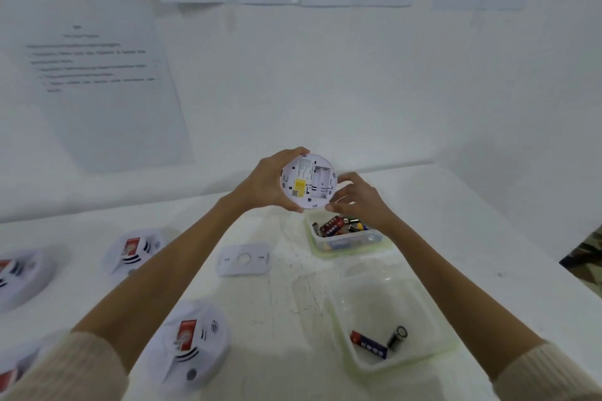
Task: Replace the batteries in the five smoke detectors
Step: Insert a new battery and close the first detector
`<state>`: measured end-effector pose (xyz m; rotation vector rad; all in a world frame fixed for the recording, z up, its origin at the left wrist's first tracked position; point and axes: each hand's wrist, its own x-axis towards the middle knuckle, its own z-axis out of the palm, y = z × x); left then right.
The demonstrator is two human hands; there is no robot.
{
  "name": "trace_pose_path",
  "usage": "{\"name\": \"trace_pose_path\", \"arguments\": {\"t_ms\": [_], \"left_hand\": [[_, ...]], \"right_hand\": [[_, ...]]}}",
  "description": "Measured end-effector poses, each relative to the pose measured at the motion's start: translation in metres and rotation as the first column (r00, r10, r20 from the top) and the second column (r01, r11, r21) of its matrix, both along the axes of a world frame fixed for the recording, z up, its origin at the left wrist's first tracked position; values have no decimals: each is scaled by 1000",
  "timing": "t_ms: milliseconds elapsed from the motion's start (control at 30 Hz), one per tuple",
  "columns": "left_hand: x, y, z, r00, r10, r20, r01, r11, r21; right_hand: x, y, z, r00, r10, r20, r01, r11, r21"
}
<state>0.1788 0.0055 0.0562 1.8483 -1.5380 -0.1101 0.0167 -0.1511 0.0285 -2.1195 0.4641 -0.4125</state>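
The smoke detector [308,182] is up off the desk [277,303], held in front of me between both hands with its back turned toward me. My left grip [267,182] wraps its left rim, fingers over the top edge and thumb under the bottom. My right grip [358,198] has curled fingers pinching the right rim. On the back I can see a yellow label [299,186] and the open battery compartment [321,177], which looks bare inside, though it is small and soft here. Just under my right wrist stands a clear tub [325,252] heaped with batteries [332,226]; my wrist covers its far right corner. Nearer me is a second clear tub [374,296] holding a red-and-blue battery [368,344] and a black battery [396,337], lying apart. Between my forearms a white mounting plate [243,259] lies flat. To the left four more detectors sit face up with red tags: one [187,340] beside my left forearm, one [133,252] farther back, and two [19,277] [13,371] cut off by the frame edge. Printed sheets [97,75] hang on the wall, too blurred to read.
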Motion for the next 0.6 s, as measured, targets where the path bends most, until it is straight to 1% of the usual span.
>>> {"name": "trace_pose_path", "arguments": {"t_ms": [33, 100, 167, 233, 333, 433, 500, 600], "left_hand": [[2, 2, -1, 1000, 5, -4, -5, 1000, 1], [4, 6, -4, 1000, 5, -10, -5, 1000, -1], [7, 9, -5, 1000, 5, -9, -5, 1000, 1], [9, 10, -6, 1000, 10, -3, -10, 1000, 9], [9, 11, -5, 1000, 9, 3, -9, 1000, 1], [9, 11, -5, 1000, 9, -11, -9, 1000, 2], [10, 10, -5, 1000, 3, -16, -3, 1000, 6], [12, 8, -7, 1000, -5, -9, 5, 1000, 8]], "right_hand": [[0, 0, -4, 999, 14, -33, -15, 1000, -24], [1, 0, -10, 983, 72, -166, -98, 983, -156], [5, 3, -9, 926, 130, -354, -250, 915, -318], [11, 5, -4, 872, 135, -471, -365, 820, -441], [18, 5, 0, 848, 99, -520, -419, 727, -544], [20, 3, 2, 824, 101, -557, -480, 645, -594], [20, 3, 2, 812, 121, -571, -505, 635, -584], [17, 2, 1, 826, 149, -544, -498, 644, -580]]}}
